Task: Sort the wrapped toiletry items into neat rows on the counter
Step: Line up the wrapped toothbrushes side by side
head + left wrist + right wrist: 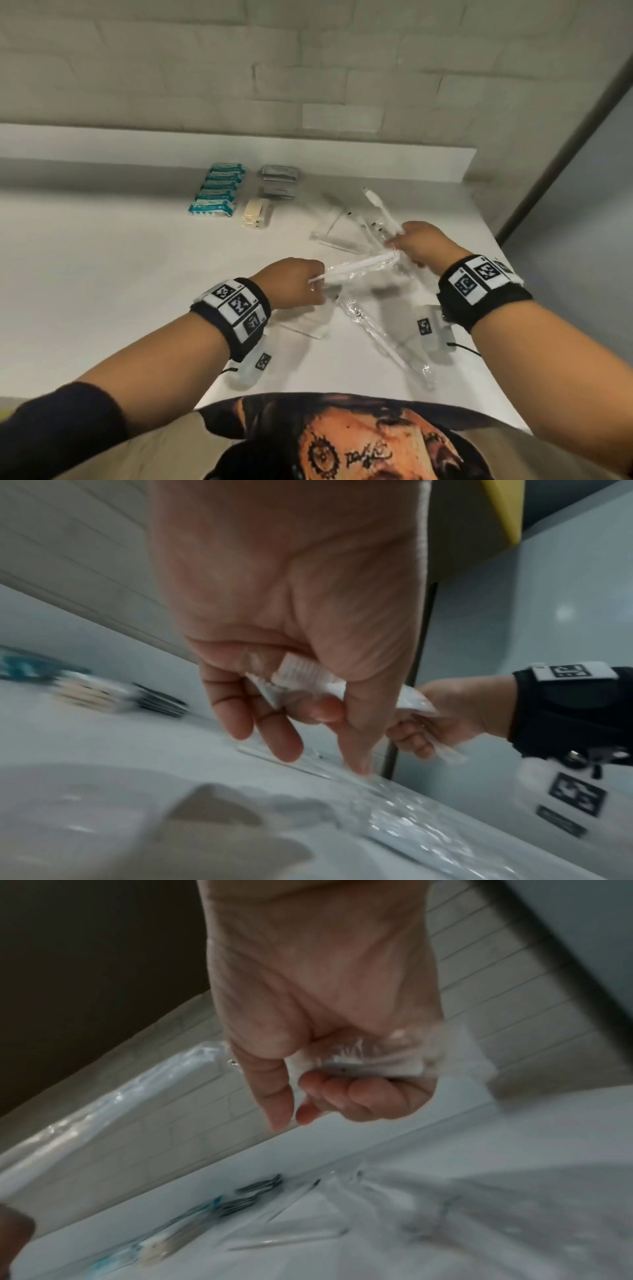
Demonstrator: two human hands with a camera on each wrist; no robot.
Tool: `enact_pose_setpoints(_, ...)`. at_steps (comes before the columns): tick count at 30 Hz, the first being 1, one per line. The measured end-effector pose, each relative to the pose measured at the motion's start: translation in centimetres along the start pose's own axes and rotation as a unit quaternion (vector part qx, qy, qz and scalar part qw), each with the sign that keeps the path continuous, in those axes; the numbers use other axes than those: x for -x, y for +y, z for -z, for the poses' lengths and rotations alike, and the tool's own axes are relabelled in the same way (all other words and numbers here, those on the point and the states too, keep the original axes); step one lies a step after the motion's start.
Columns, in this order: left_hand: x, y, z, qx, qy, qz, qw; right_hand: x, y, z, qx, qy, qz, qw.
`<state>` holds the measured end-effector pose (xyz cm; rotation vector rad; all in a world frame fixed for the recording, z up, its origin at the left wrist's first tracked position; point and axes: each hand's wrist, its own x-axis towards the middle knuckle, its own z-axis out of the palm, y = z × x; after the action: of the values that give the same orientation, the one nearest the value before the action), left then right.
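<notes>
A white toothbrush in a clear wrapper (359,265) spans between my two hands above the white counter (102,274). My left hand (317,284) pinches its bristle end; the left wrist view shows the bristle end (301,673) between thumb and fingers. My right hand (399,246) grips the other end together with a second wrapped toothbrush (380,212) that sticks up and away. In the right wrist view my right hand's fingers (359,1093) curl round the crinkled wrappers (359,1061). Several more clear-wrapped items (342,240) lie loose beyond the hands, and one wrapped toothbrush (376,337) lies near me.
At the back stand a row of teal wipe packs (217,190), a stack of grey sachets (279,180) and a cream packet (255,212). A flat clear packet (308,327) lies under my left wrist. A tiled wall backs the counter, whose right edge drops off beside a grey door.
</notes>
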<state>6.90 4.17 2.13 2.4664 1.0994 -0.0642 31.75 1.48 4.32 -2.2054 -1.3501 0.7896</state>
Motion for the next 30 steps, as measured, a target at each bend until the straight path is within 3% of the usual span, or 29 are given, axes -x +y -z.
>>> enact_pose_setpoints(5,-2.0,3.9,-2.7,-0.082,-0.103,-0.071,0.989,0.1,4.3,2.0,0.015,0.048,-0.066,0.997)
enact_pose_setpoints(10,-3.2,5.4,-3.5,-0.198,-0.053,-0.084,0.975,-0.1,5.7,1.4,0.099,0.030,-0.042,0.994)
enact_pose_setpoints(16,-2.6,3.9,-2.3,-0.174,-0.027,-0.083,0.981,-1.3,4.9,-0.7,0.117,0.018,-0.033,0.992)
enact_pose_setpoints(20,-2.0,1.8,-0.5,-0.113,-0.021,-0.024,0.993,-2.8,4.3,-0.8,0.136,-0.022,-0.068,0.988)
enact_pose_setpoints(23,-2.0,0.3,0.5,-0.021,-0.014,0.035,0.999,-4.1,4.4,0.2,0.088,-0.001,-0.092,0.992)
enact_pose_setpoints(27,-3.9,-1.6,1.7,0.059,0.069,0.085,0.992,-5.8,3.8,0.4,-0.006,0.038,-0.064,0.997)
enact_pose_setpoints(30,-7.0,-1.9,2.5,0.083,0.140,0.131,0.978,-6.1,2.6,-0.6,-0.014,-0.012,-0.017,1.000)
